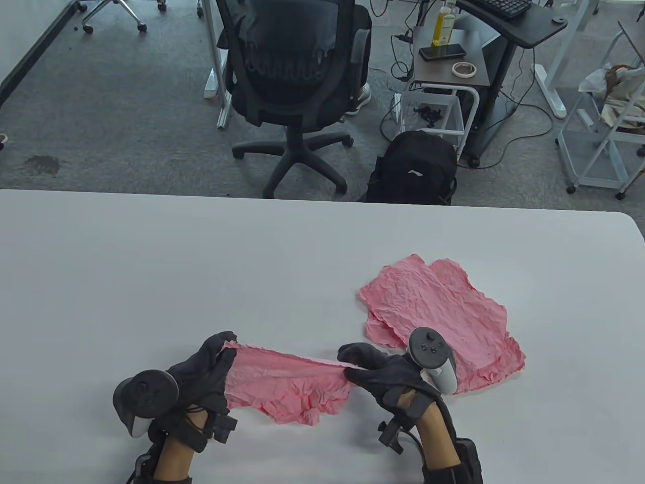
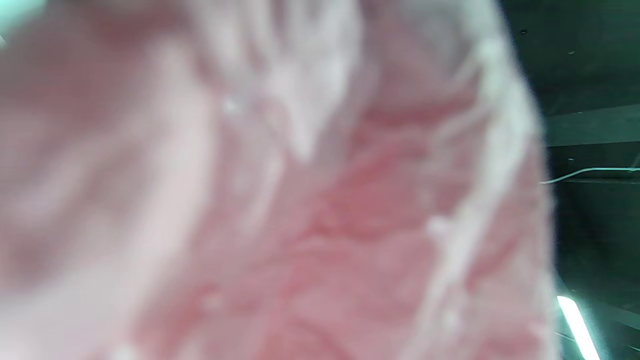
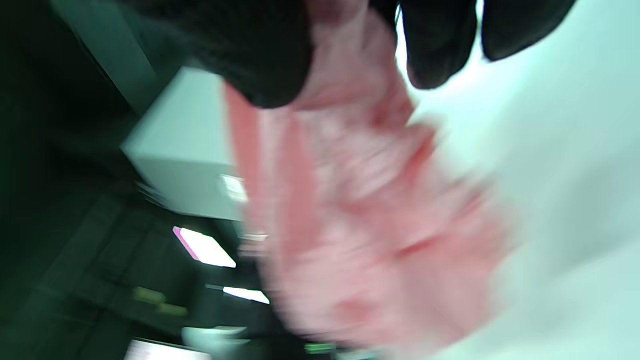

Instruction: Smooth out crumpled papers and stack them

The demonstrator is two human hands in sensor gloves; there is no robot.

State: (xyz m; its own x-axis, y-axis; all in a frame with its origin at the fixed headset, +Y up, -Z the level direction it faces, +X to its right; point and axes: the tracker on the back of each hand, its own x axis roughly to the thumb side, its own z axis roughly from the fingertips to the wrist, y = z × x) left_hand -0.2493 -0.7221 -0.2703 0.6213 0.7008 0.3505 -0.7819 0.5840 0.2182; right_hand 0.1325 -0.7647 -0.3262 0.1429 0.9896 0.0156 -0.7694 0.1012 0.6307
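Observation:
A wrinkled pink paper (image 1: 289, 385) is stretched in the air between both hands near the table's front edge. My left hand (image 1: 214, 365) pinches its left end and my right hand (image 1: 365, 368) pinches its right end. The same sheet fills the left wrist view as a blurred pink paper (image 2: 320, 200). In the right wrist view the pink paper (image 3: 360, 210) hangs from my gloved fingers (image 3: 270, 55). To the right lies a stack of flattened pink papers (image 1: 443, 320) on the white table (image 1: 151, 277).
Beyond the table's far edge stand a black office chair (image 1: 295, 75), a black backpack (image 1: 415, 169) and a small cart (image 1: 448, 70) with a bottle, a phone and a tape roll.

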